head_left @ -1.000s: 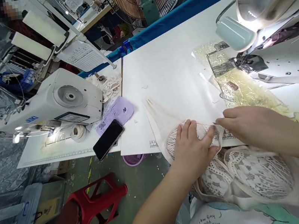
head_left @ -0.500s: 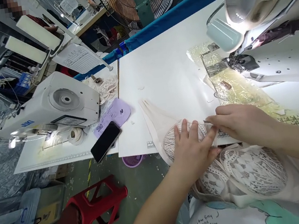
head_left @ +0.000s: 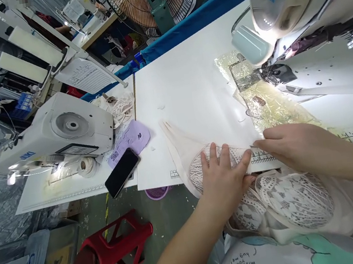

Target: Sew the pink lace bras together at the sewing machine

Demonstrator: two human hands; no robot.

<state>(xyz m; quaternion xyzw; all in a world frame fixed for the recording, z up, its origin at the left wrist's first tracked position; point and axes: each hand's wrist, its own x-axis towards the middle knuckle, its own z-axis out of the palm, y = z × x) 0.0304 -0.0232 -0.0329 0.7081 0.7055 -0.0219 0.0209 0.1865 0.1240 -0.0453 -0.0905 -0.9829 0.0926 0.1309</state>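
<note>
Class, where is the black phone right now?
In the head view, the phone lies left of centre, at the front edge of the left table, beside the purple card and left of the left hand.

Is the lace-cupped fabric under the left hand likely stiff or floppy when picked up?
The fabric would likely droop at its pointed end, which looks thin and lies flat. Its lace cup, partly under the left hand, may keep some curve, as a similar cup nearby bulges.
</note>
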